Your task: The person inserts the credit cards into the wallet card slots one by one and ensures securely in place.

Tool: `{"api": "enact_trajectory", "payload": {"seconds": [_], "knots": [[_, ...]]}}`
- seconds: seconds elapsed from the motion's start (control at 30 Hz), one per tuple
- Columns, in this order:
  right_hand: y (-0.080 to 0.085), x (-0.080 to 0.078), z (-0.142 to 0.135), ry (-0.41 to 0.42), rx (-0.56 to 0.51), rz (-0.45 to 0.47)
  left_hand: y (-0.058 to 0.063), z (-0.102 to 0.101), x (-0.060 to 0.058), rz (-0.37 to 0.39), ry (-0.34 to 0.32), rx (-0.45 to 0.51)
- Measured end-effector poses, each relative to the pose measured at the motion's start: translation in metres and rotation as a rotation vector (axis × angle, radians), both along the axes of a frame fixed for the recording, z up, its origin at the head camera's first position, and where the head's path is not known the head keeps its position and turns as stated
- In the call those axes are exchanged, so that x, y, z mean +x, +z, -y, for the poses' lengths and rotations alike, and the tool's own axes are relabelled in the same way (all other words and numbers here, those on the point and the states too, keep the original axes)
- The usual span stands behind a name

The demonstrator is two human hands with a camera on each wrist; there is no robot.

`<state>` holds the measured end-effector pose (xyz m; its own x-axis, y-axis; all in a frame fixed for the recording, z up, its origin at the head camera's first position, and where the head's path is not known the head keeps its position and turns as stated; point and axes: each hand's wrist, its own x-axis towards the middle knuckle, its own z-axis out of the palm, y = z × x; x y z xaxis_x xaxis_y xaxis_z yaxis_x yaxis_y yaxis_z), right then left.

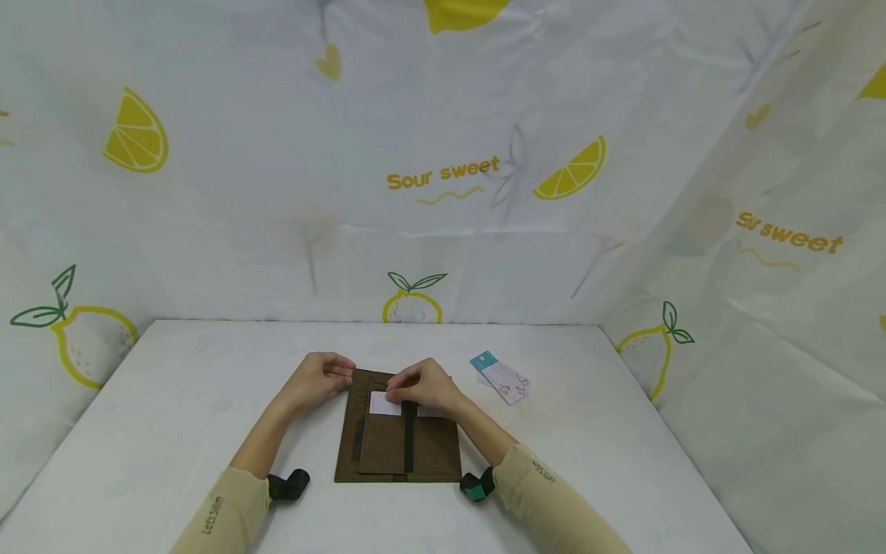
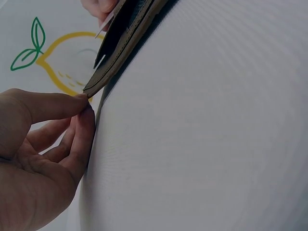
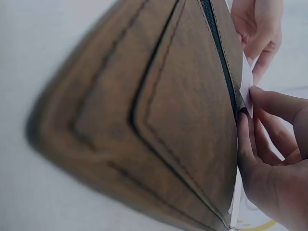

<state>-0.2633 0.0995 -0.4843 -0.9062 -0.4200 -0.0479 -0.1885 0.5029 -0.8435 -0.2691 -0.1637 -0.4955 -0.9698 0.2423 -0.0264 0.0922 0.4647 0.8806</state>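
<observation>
A brown leather wallet [image 1: 436, 450] lies on the white table, with a black elastic band [image 1: 409, 442] running down its front panel. My left hand [image 1: 314, 381] pinches the wallet's far left corner between thumb and fingertip; the left wrist view shows this grip on the leather edge [image 2: 108, 72] closely. Over the panel's upper edge, my right hand [image 1: 431, 387] pinches a white card [image 1: 384, 405] between thumb and fingers. The card's lower part overlaps the panel left of the band. Another pale card [image 1: 431, 412] shows right of the band, partly covered by the right hand.
Right of the wallet, a pale floral card [image 1: 508, 382] and a blue-ended card [image 1: 484, 360] lie overlapped on the table [image 1: 588, 446]. Black straps hang at both wrists, the right strap [image 1: 476, 486] with a green patch. A lemon-print cloth [image 1: 277, 192] hangs behind the table.
</observation>
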Motion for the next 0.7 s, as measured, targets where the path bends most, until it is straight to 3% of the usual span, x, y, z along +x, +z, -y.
{"api": "enact_trajectory", "payload": {"seconds": [0.7], "knots": [[0.0013,0.0011,0.0004,0.105,0.043,-0.036,0.0003,0.0006,0.0005,0.005,-0.016,0.006]]}}
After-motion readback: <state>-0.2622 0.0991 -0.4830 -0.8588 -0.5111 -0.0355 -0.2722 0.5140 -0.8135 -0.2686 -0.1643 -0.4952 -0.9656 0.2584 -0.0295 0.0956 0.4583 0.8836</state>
